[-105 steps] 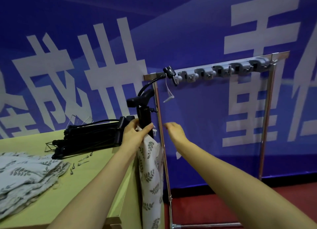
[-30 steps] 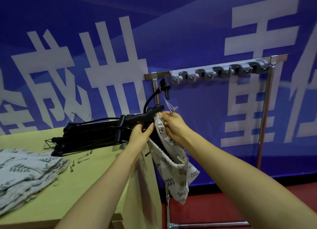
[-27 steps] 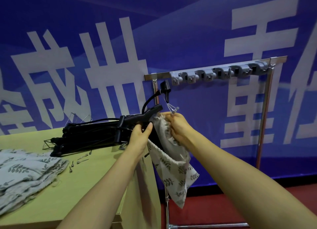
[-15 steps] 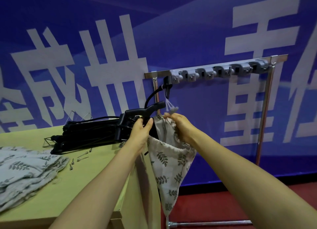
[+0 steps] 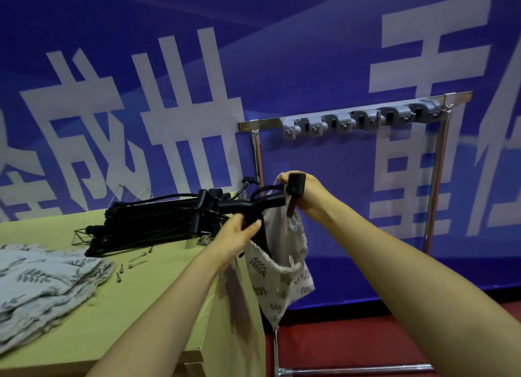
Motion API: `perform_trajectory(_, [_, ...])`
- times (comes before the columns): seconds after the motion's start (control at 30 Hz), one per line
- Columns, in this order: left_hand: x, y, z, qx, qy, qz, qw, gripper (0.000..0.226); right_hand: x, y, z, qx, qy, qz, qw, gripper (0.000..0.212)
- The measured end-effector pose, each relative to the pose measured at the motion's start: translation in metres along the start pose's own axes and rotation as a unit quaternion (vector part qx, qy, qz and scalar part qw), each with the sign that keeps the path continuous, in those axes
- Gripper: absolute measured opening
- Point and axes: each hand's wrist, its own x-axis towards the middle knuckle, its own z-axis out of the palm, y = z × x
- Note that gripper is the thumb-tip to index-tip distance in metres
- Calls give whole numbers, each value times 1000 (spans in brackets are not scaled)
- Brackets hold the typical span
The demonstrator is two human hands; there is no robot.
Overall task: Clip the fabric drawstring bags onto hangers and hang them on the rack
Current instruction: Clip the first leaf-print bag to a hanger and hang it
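While both forearms reached forward from the lower edge of the view, a folded pile of leaf-print cloth [image 5: 42, 280] lay nearest, at 8 o'clock on the yellow-green table [image 5: 146, 314]. Several small metal pins [image 5: 134, 264] lay on the tabletop just beyond that pile, toward 2 o'clock from it.

Near the centre of the view, the left hand [image 5: 239, 232] was closed round the lower part of a black hanger [image 5: 253, 206], with thumb and fingers curled about it. At 1 o'clock from the left hand, the right hand [image 5: 310, 193] pinched the hanger's black clip [image 5: 296, 186] together with the top edge of a leaf-print bag [image 5: 279, 266]. Whether the clip had bitten onto the cloth could not be told. The bag hung from the hanger toward 6 o'clock, just past the table's right edge and off the red floor [image 5: 366, 342], and it overlapped the left post of the rack [image 5: 259, 121].

At 9 o'clock from the left hand, a stack of black hangers [image 5: 146, 224] lay on the far part of the table.

Beyond the hands, toward 1 o'clock, the chrome rack stood upright. Its top rail carried a grey strip of hooks [image 5: 361, 118]. A blue banner [image 5: 310, 52] with large white characters filled the background.
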Motion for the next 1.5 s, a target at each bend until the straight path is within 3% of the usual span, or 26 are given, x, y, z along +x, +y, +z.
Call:
perform_trajectory(0.27, [7, -15, 4, 99, -81, -139, 982, 21, 1, -11, 13, 23, -57, 15, 998, 19])
perform_trajectory(0.37, [10, -7, -1, 93, -55, -171, 979, 31, 3, -10, 18, 35, -49, 9, 998, 20])
perform_trajectory(0.47, [17, -4, -3, 57, -42, -160, 985, 47, 4, 0, 25, 8, -52, 8, 999, 18])
perform_trajectory(0.57, [22, 2, 1, 112, -9, -117, 987, 53, 3, 6, 30, -18, -49, 13, 999, 20])
perform_trajectory(0.73, [38, 21, 15, 113, 28, -14, 993, 35, 4, -7, 27, -5, -22, -10, 1000, 19])
perform_trajectory(0.87, [67, 32, 34, 184, 20, 6, 983, 12, 19, -17, 14, -20, 14, -53, 998, 19])
perform_trajectory(1.17, [128, 61, 58, 183, 38, 54, 981, 36, 74, -43, -15, -59, 71, -119, 989, 20])
perform_trajectory(1.5, [203, 73, 71, 157, 154, 57, 974, 35, 156, -60, -25, -117, 83, -157, 977, 16])
